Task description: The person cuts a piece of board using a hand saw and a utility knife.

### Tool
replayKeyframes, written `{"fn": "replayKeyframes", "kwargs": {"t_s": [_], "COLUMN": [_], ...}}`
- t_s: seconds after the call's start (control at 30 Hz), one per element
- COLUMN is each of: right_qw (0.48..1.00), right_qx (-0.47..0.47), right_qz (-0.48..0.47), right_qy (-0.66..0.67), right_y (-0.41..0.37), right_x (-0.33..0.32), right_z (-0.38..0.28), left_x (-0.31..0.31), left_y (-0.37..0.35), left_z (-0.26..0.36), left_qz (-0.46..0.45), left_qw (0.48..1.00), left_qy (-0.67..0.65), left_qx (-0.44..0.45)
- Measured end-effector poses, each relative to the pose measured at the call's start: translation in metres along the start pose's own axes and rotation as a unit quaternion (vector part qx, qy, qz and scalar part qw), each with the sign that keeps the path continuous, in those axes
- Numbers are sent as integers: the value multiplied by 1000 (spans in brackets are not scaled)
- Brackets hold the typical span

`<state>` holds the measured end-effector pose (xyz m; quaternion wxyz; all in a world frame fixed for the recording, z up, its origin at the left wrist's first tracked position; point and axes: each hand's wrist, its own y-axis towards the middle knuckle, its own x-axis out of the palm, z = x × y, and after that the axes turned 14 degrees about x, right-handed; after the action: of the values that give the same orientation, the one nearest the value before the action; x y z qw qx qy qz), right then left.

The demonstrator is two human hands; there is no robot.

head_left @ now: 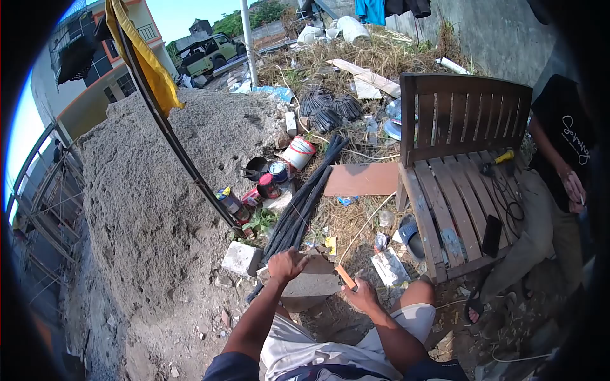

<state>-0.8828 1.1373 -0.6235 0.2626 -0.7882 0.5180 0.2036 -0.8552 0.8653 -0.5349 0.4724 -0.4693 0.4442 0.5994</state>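
Observation:
My left hand (288,265) is closed, fingers curled, at the upper left side of a grey block (309,286) in front of my knees. Anything inside that fist is hidden. My right hand (361,296) grips a short, flat orange piece (345,277) that points up and left, close to the block's right edge. Just left of the block lies a pale rectangular block (242,258). A bundle of long black strips (298,213) runs from behind my left hand toward the back.
To the right, a wooden bench (438,193) holds a yellow-handled tool (502,157) and a phone (491,235). A person (559,159) sits beside it. Paint cans (278,170) stand by a big sand heap (152,190), below a leaning dark pole (171,136). A brown board (361,180) lies behind.

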Motion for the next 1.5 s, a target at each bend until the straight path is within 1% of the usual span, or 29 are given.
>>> {"fn": "replayKeyframes", "kwargs": {"t_s": [0.1,0.13,0.17,0.3,0.37,0.43,0.53,0.63,0.7,0.77,0.8,0.87,0.9,0.93,0.97,1.0,1.03,1.07,1.1,1.13,1.17,1.2,1.27,1.3,1.37,1.43,1.47,1.5], "right_qw": [999,1000,999,999,1000,1000,999,999,998,998,998,998,999,999,998,999,999,999,997,998,999,991,994,996,998,994,998,998], "right_qx": [-5,1,5,6,0,3,-18,4,40,42,44,33,20,30,34,24,18,11,11,7,7,39,35,28,10,21,-8,11], "right_qz": [28,16,25,26,9,12,34,13,-40,-38,-37,-30,-25,-5,-41,-36,-32,-37,-61,-51,-38,-83,-81,-72,-52,-81,-55,-60], "right_qy": [23,23,22,26,7,3,21,34,40,39,39,37,37,25,45,16,3,16,49,39,29,95,72,52,34,74,20,10], "right_y": [-1,1,0,-3,-3,-4,-2,-4,-7,-7,-7,-5,-3,1,-1,0,-3,-3,-10,0,9,9,5,2,4,9,5,0], "right_x": [7,7,5,-3,-2,1,0,-6,-14,-13,-12,-11,-7,3,-4,-4,-10,-10,-22,-8,6,7,-3,-8,-4,7,0,-7], "right_z": [2,3,1,-3,-2,0,-1,-5,-13,-12,-12,-8,-7,1,-4,-4,-12,-10,-22,-4,16,18,10,5,8,24,17,5], "left_x": [2,2,1,0,2,4,10,10,10,6,4,-7,-9,-6,-31,-63,-106,-153,-194,-238,-278,-311,-354,-368,-386,-398,-401,-404], "left_y": [-3,-5,-6,-11,-13,-12,-11,-12,-13,-12,-11,-9,-4,7,15,25,30,33,36,32,27,19,9,4,-3,-12,-13,-14], "left_z": [-1,-1,0,4,3,2,-3,-1,-1,0,2,3,-9,-27,-27,-29,-31,-30,-31,-26,-22,-16,-17,-18,-21,-23,-27,-32], "left_qz": [19,23,28,73,70,74,81,91,100,59,60,44,52,89,140,243,303,360,424,477,514,543,551,541,519,529,586,637], "left_qw": [1000,1000,999,997,997,997,996,995,994,998,998,996,983,952,874,826,818,779,734,727,719,704,663,663,670,676,692,696], "left_qy": [-3,7,17,-6,-5,3,8,7,3,11,11,-75,-174,-293,-463,-509,-488,-514,-527,-478,-438,-423,-447,-455,-486,-478,-381,-282], "left_qx": [8,5,4,29,33,35,36,40,41,23,20,5,5,-2,-39,-19,-2,22,65,123,162,177,239,246,211,185,180,176]}}
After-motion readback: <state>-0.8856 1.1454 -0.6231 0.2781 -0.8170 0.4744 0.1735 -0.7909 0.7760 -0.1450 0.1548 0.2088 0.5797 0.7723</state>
